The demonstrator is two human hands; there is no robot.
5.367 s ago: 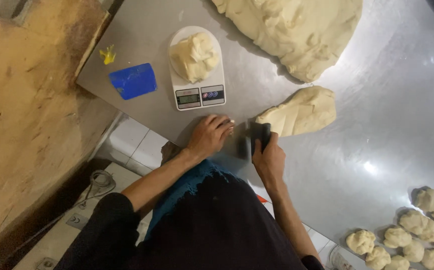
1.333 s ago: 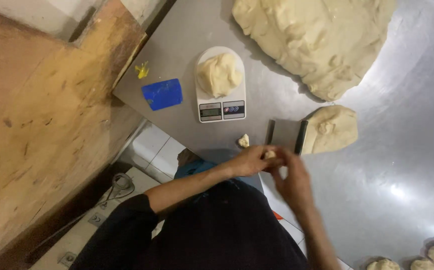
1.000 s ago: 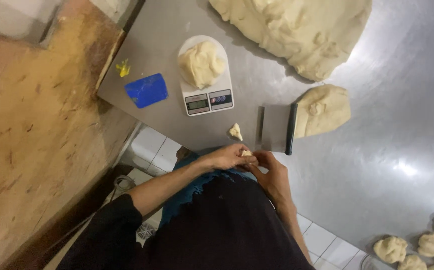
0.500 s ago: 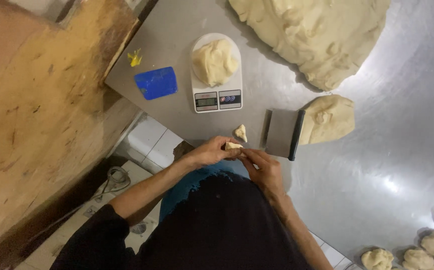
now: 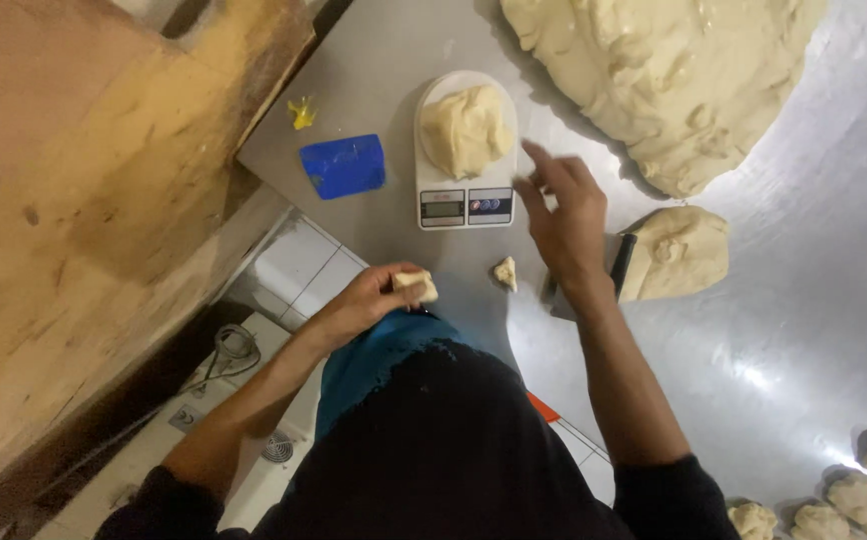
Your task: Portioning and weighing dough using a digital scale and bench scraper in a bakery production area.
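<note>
Dough portion on kitchen scale (image 5: 466,150), just beyond right hand (image 5: 566,220).
Right hand released, fingers spread; left hand (image 5: 379,298) farther back, pinching small dough piece (image 5: 416,287).

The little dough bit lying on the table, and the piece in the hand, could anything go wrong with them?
Maybe. The left hand pinches a small dough piece right at the steel table's near edge, so it might drop to the floor. The right hand is spread beside the scale; bumping it could upset the weighing of the dough lump on it. The loose dough bit might dry out or get swept off.
</note>
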